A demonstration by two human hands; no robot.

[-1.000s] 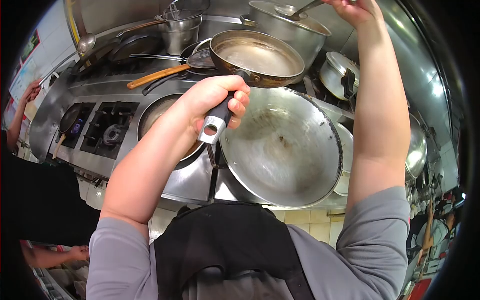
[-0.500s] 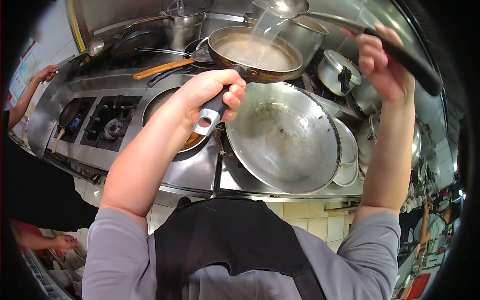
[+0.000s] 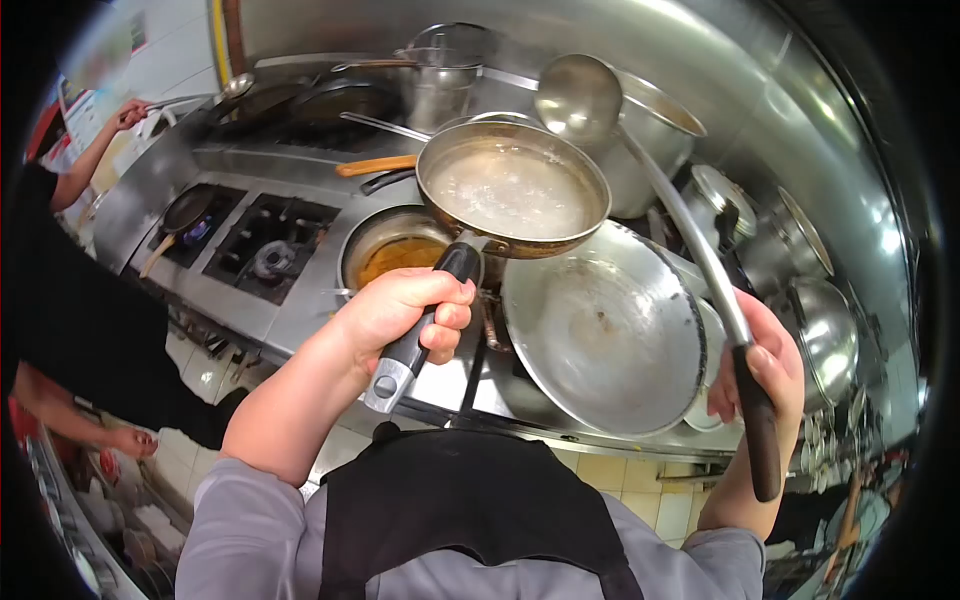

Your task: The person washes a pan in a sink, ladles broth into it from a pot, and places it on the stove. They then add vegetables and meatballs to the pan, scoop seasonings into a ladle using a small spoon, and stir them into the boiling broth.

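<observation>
My left hand [image 3: 415,310] is closed around the black handle of a frying pan [image 3: 510,190], which is raised above the stove. Cloudy, bubbly liquid fills much of this pan. In my right hand [image 3: 765,360] is the long handle of a ladle [image 3: 580,98]; its round bowl hangs beyond the pan's right rim, beside a tall pot [image 3: 660,130]. Below and right of the pan sits a large wok [image 3: 605,340] with a dark rim and a thin wet film inside. A second pan [image 3: 395,255] holding amber liquid stands partly hidden behind my left hand.
At left a person in black [image 3: 90,270] holds a small ladle [image 3: 238,86] near dark woks at the back. A small pan [image 3: 186,208] stands over a lit blue flame beside a gas burner [image 3: 272,258]. Lidded pots [image 3: 722,195] line the right.
The stream of liquid from the ladle into the pan has stopped. My right hand has come down and closer, with the ladle's bowl now turned over. The pan has come slightly lower in view.
</observation>
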